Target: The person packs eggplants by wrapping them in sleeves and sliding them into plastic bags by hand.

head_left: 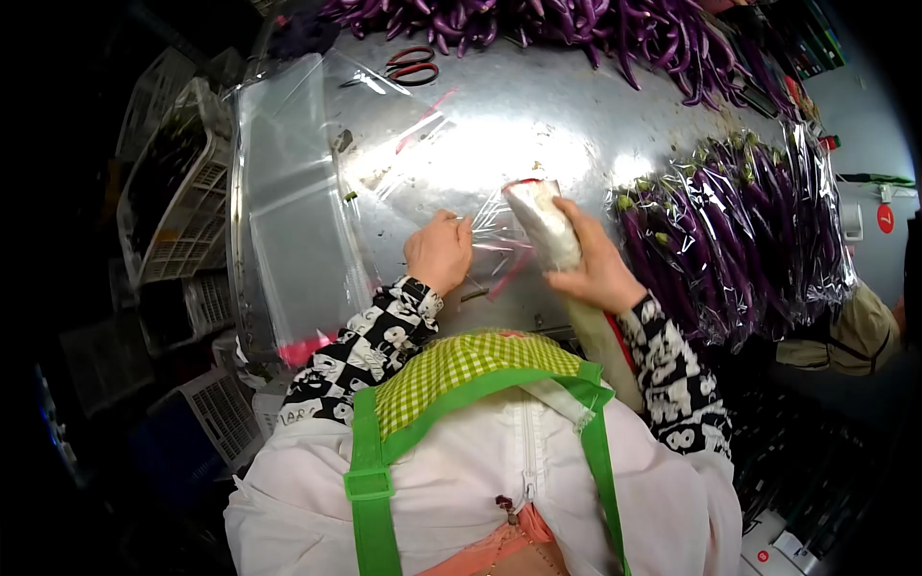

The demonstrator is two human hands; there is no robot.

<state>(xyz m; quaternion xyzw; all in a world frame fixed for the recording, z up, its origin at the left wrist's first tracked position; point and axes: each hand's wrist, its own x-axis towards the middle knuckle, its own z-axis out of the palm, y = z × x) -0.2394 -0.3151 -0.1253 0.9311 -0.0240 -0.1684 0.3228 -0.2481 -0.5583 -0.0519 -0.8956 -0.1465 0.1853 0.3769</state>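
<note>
My left hand [440, 253] is closed at the middle of the metal table, its fingers pinching the crinkled edge of a clear plastic bag [497, 233]. My right hand [597, 261] wraps around a pale, roll-shaped thing with a red edge [544, 223]; its exact kind I cannot make out. A beige strip with a red border [603, 348] runs below that hand toward my apron. To the left lies a stack of flat clear plastic bags [293, 202] with a pink bottom edge. Bagged long purple eggplants [730, 240] stand in a row right of my right hand.
A heap of loose eggplants [538, 21] covers the table's far edge. Red-handled scissors [413, 67] lie near the bag stack. Plastic crates [182, 192] stand beyond the table's left edge. At the far right, part of another person [850, 331] shows.
</note>
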